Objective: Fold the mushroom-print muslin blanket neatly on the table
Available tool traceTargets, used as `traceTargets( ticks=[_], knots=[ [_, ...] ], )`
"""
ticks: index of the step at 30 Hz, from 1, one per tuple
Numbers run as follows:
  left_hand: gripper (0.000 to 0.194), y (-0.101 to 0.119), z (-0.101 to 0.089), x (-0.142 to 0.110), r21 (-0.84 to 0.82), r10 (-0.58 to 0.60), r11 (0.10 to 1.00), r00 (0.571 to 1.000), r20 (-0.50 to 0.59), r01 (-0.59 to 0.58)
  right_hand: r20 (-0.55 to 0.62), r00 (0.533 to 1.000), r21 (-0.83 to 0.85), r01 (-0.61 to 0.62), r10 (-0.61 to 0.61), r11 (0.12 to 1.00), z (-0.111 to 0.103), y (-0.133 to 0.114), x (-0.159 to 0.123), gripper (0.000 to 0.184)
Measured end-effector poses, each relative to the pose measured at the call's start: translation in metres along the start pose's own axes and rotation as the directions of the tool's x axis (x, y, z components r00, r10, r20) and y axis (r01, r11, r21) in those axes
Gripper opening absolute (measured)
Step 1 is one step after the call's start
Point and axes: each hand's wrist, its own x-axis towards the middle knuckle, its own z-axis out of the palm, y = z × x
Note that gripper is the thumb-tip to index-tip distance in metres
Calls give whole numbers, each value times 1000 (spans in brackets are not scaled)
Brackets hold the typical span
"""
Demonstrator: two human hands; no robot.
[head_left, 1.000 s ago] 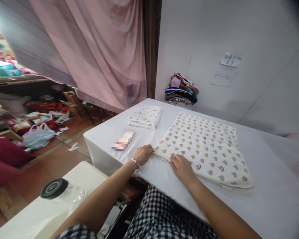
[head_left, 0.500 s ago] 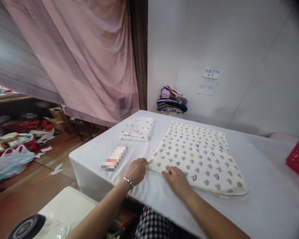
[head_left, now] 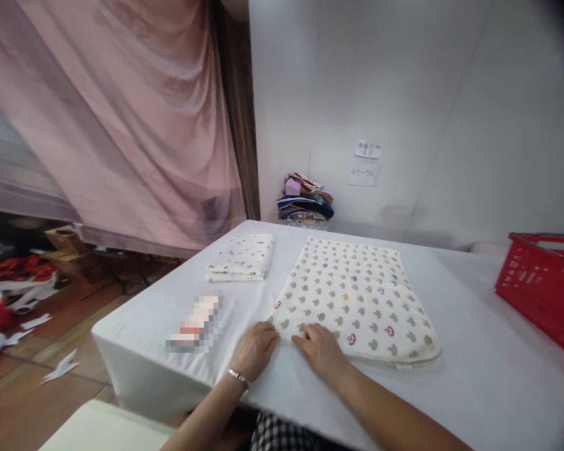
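Observation:
A cream cloth (head_left: 357, 297) printed with grey and coloured mushrooms lies flat, folded in layers, on the white-covered table (head_left: 470, 313). My left hand (head_left: 254, 351), with a bracelet at the wrist, pinches the cloth's near left corner. Just to its right, my right hand (head_left: 320, 352) has its fingers curled on the near edge, thumb and fingertips gripping the fabric. A small gap separates the two hands. Farther back on the left sits a folded white cloth (head_left: 240, 257) with a small print. Nearer to me is a blurred-out rectangular item (head_left: 195, 326).
A red plastic basket (head_left: 540, 282) stands at the table's right side. Behind the far edge rises a stack of folded clothes (head_left: 305, 200) against the wall. A pink curtain (head_left: 169, 125) hangs at left. Paper scraps (head_left: 61, 366) litter the floor, and a pale surface (head_left: 103, 429) is at lower left.
The view has turned rightward, bringing more of the red basket in. My right hand has slid slightly closer to my left along the near edge; the cloth stays flat.

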Motion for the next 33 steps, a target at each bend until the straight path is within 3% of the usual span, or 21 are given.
traceTargets(
  ticks=[3, 7, 12, 16, 23, 26, 29, 31, 33],
  knots=[
    [31, 10, 5, 14, 34, -1, 999, 998, -55, 3, 25, 999, -19, -40, 41, 999, -2, -2, 5, 25],
    [33, 8, 29, 26, 67, 149, 988, 976, -162, -139, 4, 999, -81, -54, 54, 995, 2, 0, 6, 29],
    [46, -15, 61, 25, 201, 176, 968, 979, -104, -153, 25, 998, -75, 59, -57, 995, -3, 12, -8, 15],
    [50, -14, 61, 26, 228, 110, 968, 994, -18, -103, 60, 994, 11, 96, -97, 995, -27, 29, -38, 16],
    [54, -4, 52, 31, 232, 20, 972, 994, 109, -45, -27, 986, 60, -162, 164, 985, -81, 78, -130, 25],
    [54, -4, 52, 31, 221, 10, 975, 994, 111, -35, -137, 923, 35, -357, 358, 933, -104, 104, -168, 27],
    [54, -4, 52, 31, 201, 7, 979, 993, 119, -31, -229, 805, 27, -557, 548, 830, -124, 126, -191, 27],
    [55, -3, 51, 31, 197, -1, 980, 992, 129, -24, -238, 750, 51, -626, 618, 779, -134, 136, -198, 28],
    [54, -3, 51, 31, 196, -1, 980, 991, 130, -25, -211, 730, 75, -651, 650, 755, -138, 141, -198, 29]
  ],
)
